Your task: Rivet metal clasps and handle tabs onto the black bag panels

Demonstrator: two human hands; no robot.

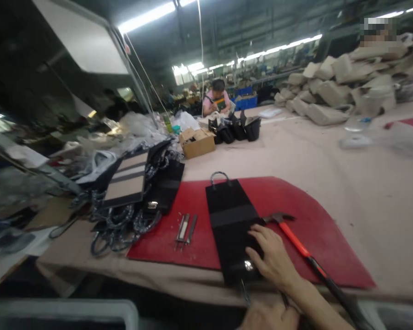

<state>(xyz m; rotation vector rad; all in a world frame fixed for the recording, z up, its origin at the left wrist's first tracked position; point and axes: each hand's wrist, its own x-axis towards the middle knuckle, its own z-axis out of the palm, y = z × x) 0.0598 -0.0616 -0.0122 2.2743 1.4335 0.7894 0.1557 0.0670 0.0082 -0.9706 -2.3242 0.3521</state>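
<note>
A flat black bag piece [229,215] lies on a red mat [285,197], with a wrapped loop handle [220,175] at its far end and a shiny metal clasp [248,265] near its close end. My right hand [270,252] rests on its right side, fingers spread, above the clasp. At the bottom edge my left hand [270,316], blurred and partly cut off, is closed around what looks like the near handle. A claw hammer [296,238] with an orange and black grip lies just right of my right hand. Slim metal tools [186,229] lie left of the bag piece.
Several black bag pieces [165,188] with wrapped handles are piled on the left. Farther back stand a cardboard box [199,144] and black bags [237,128]. A person [216,101] sits behind them. Beige stuffed pieces [333,87] are heaped at the back right.
</note>
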